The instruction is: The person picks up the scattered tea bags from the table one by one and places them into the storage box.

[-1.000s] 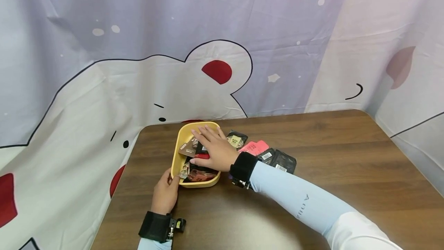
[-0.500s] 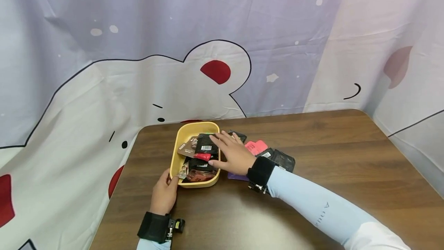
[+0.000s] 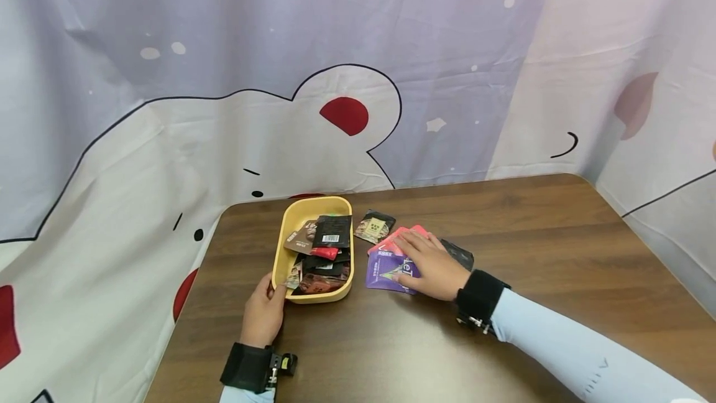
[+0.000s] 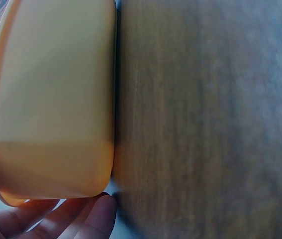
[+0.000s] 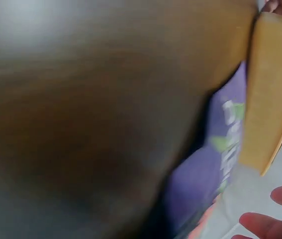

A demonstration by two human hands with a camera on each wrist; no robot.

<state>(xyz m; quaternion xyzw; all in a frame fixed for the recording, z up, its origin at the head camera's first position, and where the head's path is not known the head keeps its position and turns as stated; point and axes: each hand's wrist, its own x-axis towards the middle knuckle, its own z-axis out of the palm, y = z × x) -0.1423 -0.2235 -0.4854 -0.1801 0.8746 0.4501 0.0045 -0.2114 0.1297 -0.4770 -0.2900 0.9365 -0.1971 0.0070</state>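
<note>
My left hand [image 3: 263,313] grips the near left corner of a yellow plastic bin [image 3: 321,298]; in the left wrist view its fingers [image 4: 101,214] lie against the bin's outer end wall. Inside the bin are several flat packets, among them a black packet with a barcode [image 3: 334,229] and a brown packet [image 3: 301,239]. To the bin's right, my right hand [image 3: 435,268] lies with fingers extended over a pile of packets. A purple packet [image 3: 383,272] and a pink packet [image 3: 386,243] show from beneath it. Whether its fingertips press on them I cannot tell.
Behind the pile lies a black packet with a pale yellow label [image 3: 373,227]. Another black packet [image 3: 458,255] shows behind the right hand. The wooden table [image 3: 548,235] ends at a printed curtain [image 3: 447,79].
My right hand has moved right and slightly nearer, from over the bin to over the loose packets. The bin's contents and the purple packet are now uncovered. My left hand stays on the bin.
</note>
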